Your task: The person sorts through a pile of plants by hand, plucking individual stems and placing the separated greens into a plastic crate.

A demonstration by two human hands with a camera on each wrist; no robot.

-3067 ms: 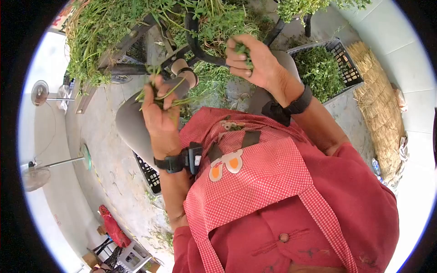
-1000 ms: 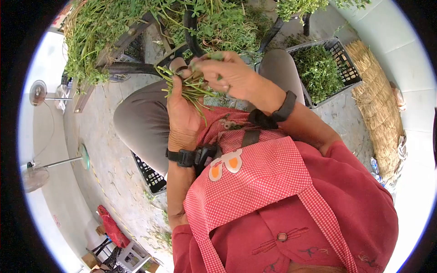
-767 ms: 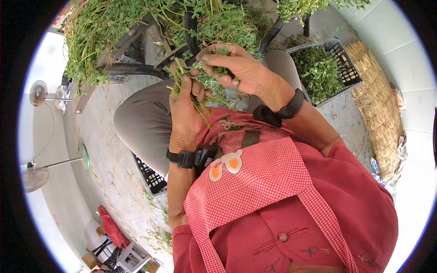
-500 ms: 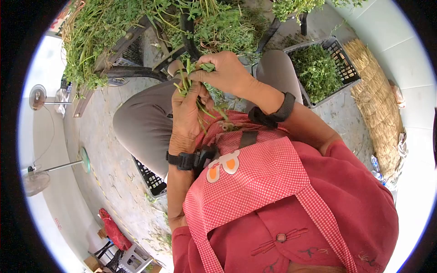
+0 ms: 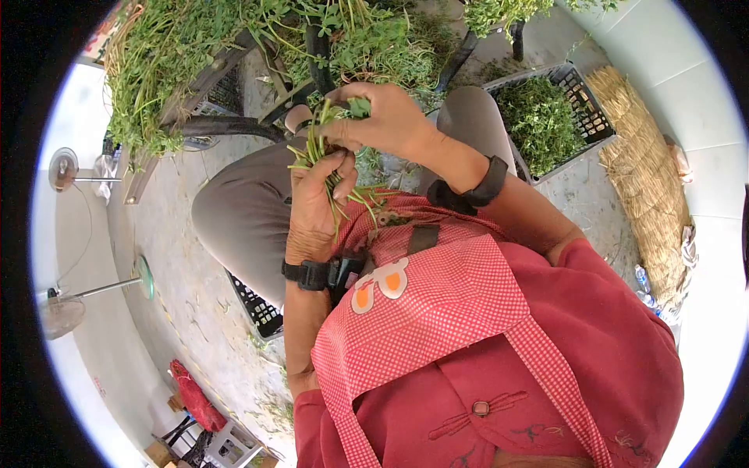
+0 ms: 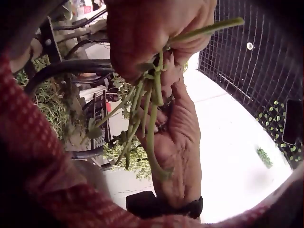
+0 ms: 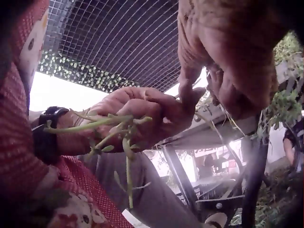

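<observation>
In the head view my left hand (image 5: 314, 204) grips a loose bunch of green plant stems (image 5: 310, 148) upright over the lap, several cut ends trailing below the fingers. Close above it, my right hand (image 5: 392, 123) has its thumb and fingers curled at the upper stems, with green leaves (image 5: 359, 107) showing in its grasp. In the left wrist view the stems (image 6: 151, 109) hang out from under the left hand (image 6: 152, 33). The right wrist view has a side shoot (image 7: 128, 154) dangling beside the left hand (image 7: 137, 107), and the right hand's fingertips right at the left hand's.
A large heap of greens (image 5: 172, 62) lies on a wooden-framed stand, with black curved bars (image 5: 226, 126) beneath. More greens (image 5: 390, 51) lie ahead. A black crate (image 5: 597, 117) of leafy greens and a straw roll (image 5: 644, 187) stand at right; another crate (image 5: 261, 312) is under the left thigh.
The hands were apart about three seconds ago and have come together over the lap. The left hand has moved right, and the right hand has come down and left to the stems.
</observation>
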